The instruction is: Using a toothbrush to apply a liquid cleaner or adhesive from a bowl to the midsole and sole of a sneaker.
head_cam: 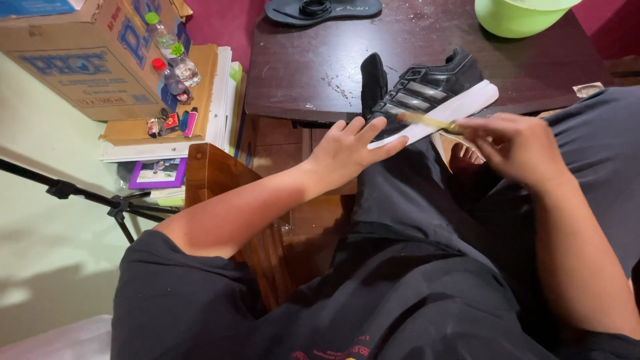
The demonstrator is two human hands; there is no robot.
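The table (pixel 300 73) carries a green bowl (pixel 517 17) and an insole (pixel 323 10); the shoe (pixel 427 90) lies on its side at the near edge, against the lap. The left hand (pixel 350 150) lies flat and open, fingers pinning the sole. The right hand (pixel 517 147) pinches a thin brush (pixel 427 121) at the sole seam. Best done with short strokes and steady pressure.

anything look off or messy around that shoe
Yes: the black shoe has its insole out, lying apart at the table's far edge. Small crumbs are scattered on the tabletop beside the shoe.
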